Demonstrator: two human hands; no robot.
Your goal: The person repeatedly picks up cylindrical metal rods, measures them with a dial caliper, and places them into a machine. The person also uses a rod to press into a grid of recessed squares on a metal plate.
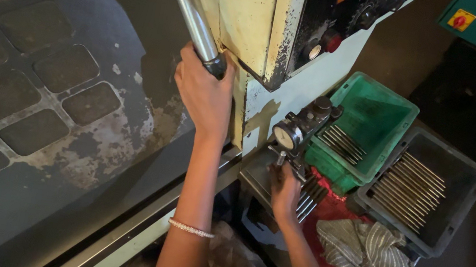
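My left hand [205,92] grips the lower end of a long steel lever [191,10] that slants up along a cream-painted machine [251,13]. My right hand [284,189] rests low on the small steel work shelf [253,175], just under a dial gauge [284,137] on a black stand. Its fingers close on the near ends of several thin metal rods [310,200] lying beside it. Both wrists wear thin bangles.
A green plastic bin [376,115] and a grey bin [460,190] to the right each hold several metal rods. A striped cloth [364,248] lies over a red cloth [334,211]. The machine's control panel [335,14] has knobs and a red button. Dark paved floor lies left.
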